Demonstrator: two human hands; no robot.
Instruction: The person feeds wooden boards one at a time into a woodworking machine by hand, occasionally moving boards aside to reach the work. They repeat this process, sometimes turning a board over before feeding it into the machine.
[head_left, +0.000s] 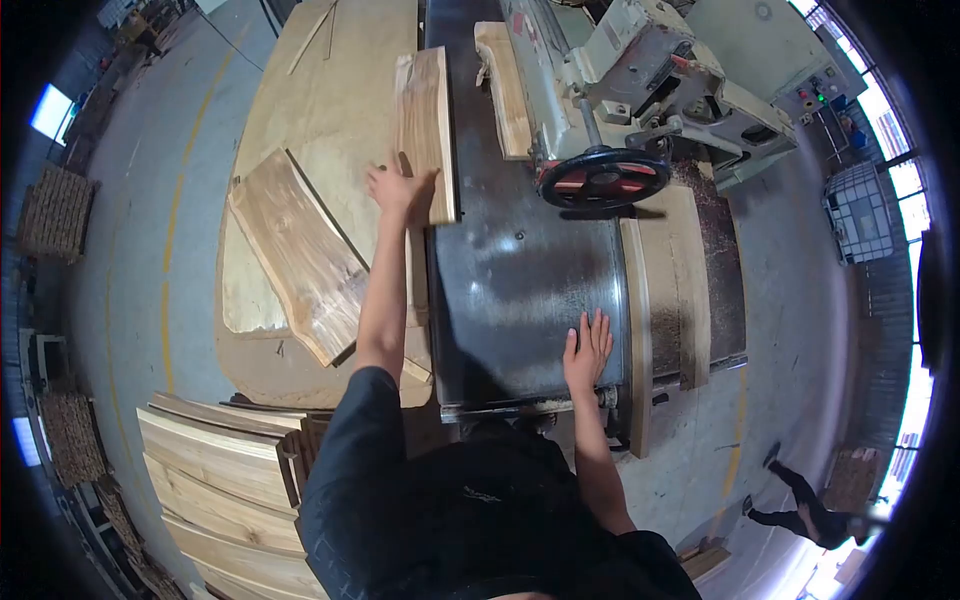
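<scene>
My left hand (398,187) reaches forward and rests, fingers spread, on the near end of a live-edge wooden board (428,120) that lies along the left edge of the dark steel machine table (525,280). My right hand (587,352) lies flat, fingers apart, on the near right part of that table. Another narrower board (503,85) sits further back on the table beside the machine head (640,80) with its black and red handwheel (603,178).
A wide slab (300,250) lies on large plywood sheets (330,90) to the left. A stack of planks (225,470) stands at the near left. Sawdust-covered boards (680,280) run along the machine's right side. Another person (805,505) walks at the lower right.
</scene>
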